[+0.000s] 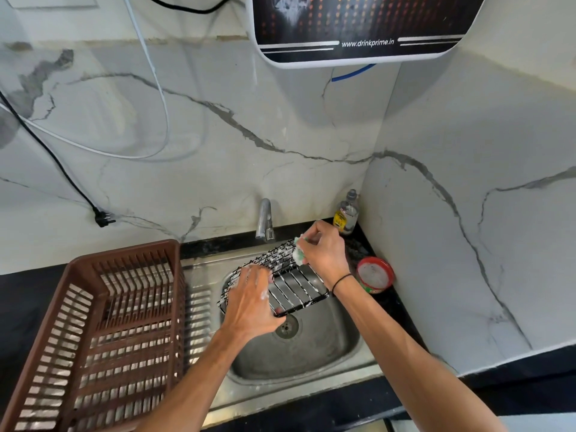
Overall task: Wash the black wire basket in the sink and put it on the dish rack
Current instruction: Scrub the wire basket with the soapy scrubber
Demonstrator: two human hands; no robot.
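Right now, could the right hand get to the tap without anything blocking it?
Probably yes. The right hand grips a sponge against the far end of the wire basket, and the tap stands just behind and left of it with nothing between. The hand would need to drop or shift the sponge first.

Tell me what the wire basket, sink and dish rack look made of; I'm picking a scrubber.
Wire basket: thin metal wire, seemingly black-coated, foam-streaked. Sink: likely stainless steel, dull grey brushed sheen. Dish rack: moulded brown plastic, slotted walls, matte.
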